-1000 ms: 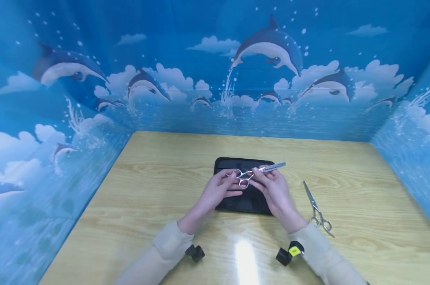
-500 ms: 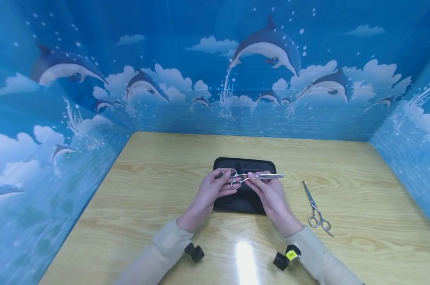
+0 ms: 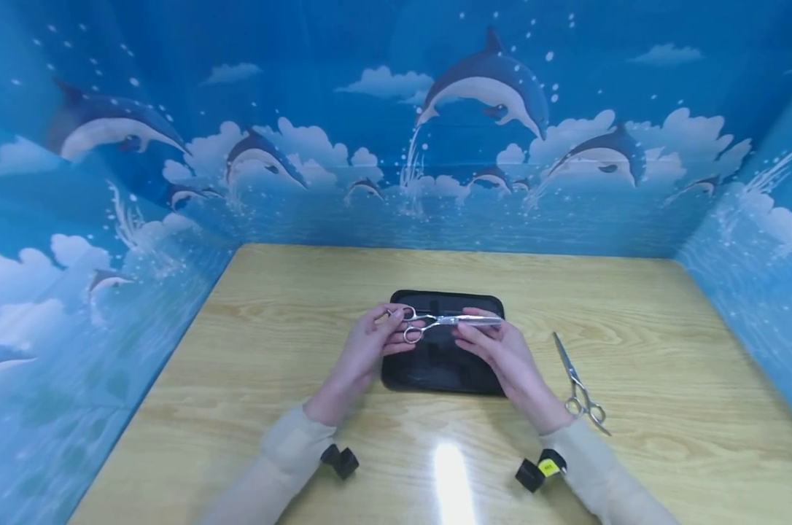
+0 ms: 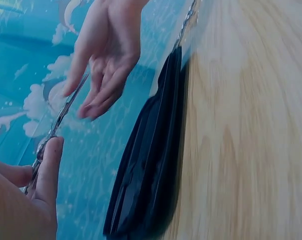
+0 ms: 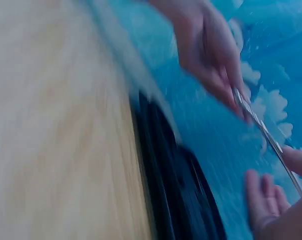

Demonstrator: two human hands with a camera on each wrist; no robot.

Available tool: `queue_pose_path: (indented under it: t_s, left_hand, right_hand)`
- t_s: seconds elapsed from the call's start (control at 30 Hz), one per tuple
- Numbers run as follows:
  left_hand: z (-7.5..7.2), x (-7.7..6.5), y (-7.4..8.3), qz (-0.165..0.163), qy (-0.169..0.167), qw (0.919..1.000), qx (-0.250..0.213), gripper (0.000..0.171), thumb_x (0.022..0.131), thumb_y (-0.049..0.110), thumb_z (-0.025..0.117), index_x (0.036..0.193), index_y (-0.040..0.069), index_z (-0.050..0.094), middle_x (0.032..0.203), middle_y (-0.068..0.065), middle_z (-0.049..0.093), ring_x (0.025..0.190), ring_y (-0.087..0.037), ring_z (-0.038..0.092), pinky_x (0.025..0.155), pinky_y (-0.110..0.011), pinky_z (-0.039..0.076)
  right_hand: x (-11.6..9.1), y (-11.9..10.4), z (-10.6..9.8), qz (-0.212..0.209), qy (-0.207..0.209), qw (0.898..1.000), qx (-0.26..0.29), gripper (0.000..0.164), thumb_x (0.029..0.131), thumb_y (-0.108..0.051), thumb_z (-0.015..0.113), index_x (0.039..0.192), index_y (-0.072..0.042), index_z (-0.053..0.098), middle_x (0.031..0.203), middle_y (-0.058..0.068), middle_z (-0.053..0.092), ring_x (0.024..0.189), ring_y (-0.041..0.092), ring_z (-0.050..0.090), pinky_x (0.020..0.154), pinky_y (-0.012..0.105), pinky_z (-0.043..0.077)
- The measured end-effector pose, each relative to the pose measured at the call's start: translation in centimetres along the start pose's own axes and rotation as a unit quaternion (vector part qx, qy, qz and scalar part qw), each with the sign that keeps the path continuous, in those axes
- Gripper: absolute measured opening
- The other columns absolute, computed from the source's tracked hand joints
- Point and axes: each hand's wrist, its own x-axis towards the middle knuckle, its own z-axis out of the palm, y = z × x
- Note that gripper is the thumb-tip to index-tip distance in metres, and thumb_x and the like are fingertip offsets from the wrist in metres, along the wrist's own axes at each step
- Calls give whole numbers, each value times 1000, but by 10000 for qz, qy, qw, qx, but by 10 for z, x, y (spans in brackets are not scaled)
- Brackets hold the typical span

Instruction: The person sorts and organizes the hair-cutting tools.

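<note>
In the head view, my left hand (image 3: 365, 344) pinches silver hairdressing scissors (image 3: 445, 320) by the finger rings, holding them level above a black case (image 3: 435, 370). The blades point right and look closed. My right hand (image 3: 513, 359) is at the blade end, thumb close to the metal and the other fingers apart from it. From the left wrist, the blade (image 4: 65, 107) passes between the right thumb and loosely extended fingers. The right wrist view shows the right thumb (image 5: 297, 161) at the blade, with the left hand (image 5: 211, 55) at the handles.
A second pair of scissors (image 3: 575, 378) lies on the wooden table (image 3: 271, 313), right of the case, with its rings toward me. A blue dolphin-print cloth (image 3: 370, 219) walls the back and both sides. Black wrist-worn devices (image 3: 339, 461) hang beneath the sleeves.
The scissors have moved left with my left hand and turned from an upward slant to nearly level. My right thumb has shifted from near the pivot toward the blades, its hold loosened.
</note>
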Motion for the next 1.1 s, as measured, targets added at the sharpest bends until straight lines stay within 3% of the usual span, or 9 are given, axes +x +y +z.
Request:
queue_pose_path:
  t_s: [0.07,0.1,0.13,0.2,0.27,0.33,0.47,0.67,1.1]
  left_hand:
    - [-9,-1,3,14,104,9999,28,27,107,10,50,127,-8,55,109,-25,73,78,-11,74,74,-27,62]
    - [-14,-2,5,13,135,9999,66,28,107,9,49,128,-9,54,109,-24,74,79,-11,74,74,-27,62]
    - [-20,-3,7,9,178,9998,121,29,107,9,49,129,-9,53,109,-23,74,79,-11,74,76,-28,62]
    - [-30,-5,12,-16,299,9992,253,30,107,10,49,129,-11,53,110,-24,73,80,-11,74,79,-30,62]
    - [-40,-6,16,-55,368,9984,415,31,107,10,49,130,-12,52,111,-24,73,80,-11,74,82,-33,61]
    - [-49,-8,20,-93,412,9974,587,31,108,9,48,129,-12,52,112,-24,72,81,-11,74,84,-35,61]
    - [-63,-12,24,-189,461,9934,1032,30,108,9,47,129,-13,52,110,-23,73,80,-10,74,81,-31,61]
    - [-75,-15,21,-293,402,9880,1464,30,107,6,47,126,-16,51,100,-23,73,78,-12,73,78,-29,61]
    - [-88,-16,10,-409,255,9850,1659,33,107,5,47,128,-20,49,97,-22,73,79,-13,73,77,-26,61]
  right_hand:
    - [0,-2,-11,-178,-95,9929,-1172,56,97,-8,68,146,5,45,131,15,63,114,20,66,99,32,54]
    - [0,-3,-16,-280,-145,9812,-1904,59,96,-10,71,148,2,45,139,19,58,119,26,64,101,36,54]
    - [-1,-4,-22,-464,-201,9618,-2691,62,94,-13,73,149,0,45,144,21,52,123,32,61,102,40,53]
    - [-2,-5,-33,-844,-310,9095,-4058,69,92,-17,76,151,-2,42,154,24,41,134,43,49,107,51,47]
    - [-4,-5,-42,-1060,-398,8615,-4950,76,90,-20,78,153,0,39,159,26,32,138,50,40,107,65,40]
    - [-6,-5,-50,-1099,-455,8299,-5451,84,88,-25,80,154,2,36,162,26,25,140,51,36,105,68,39]
    - [-7,-4,-60,-663,-671,8194,-5654,100,84,-37,83,156,4,28,164,30,14,139,54,35,93,61,49]
    - [-7,-2,-67,-69,-1258,8183,-5609,116,79,-50,83,158,6,18,165,30,8,144,54,23,106,65,40]
    - [-10,1,-60,30,-1256,8136,-5678,121,76,-45,88,156,11,16,165,29,5,145,54,21,110,65,35]
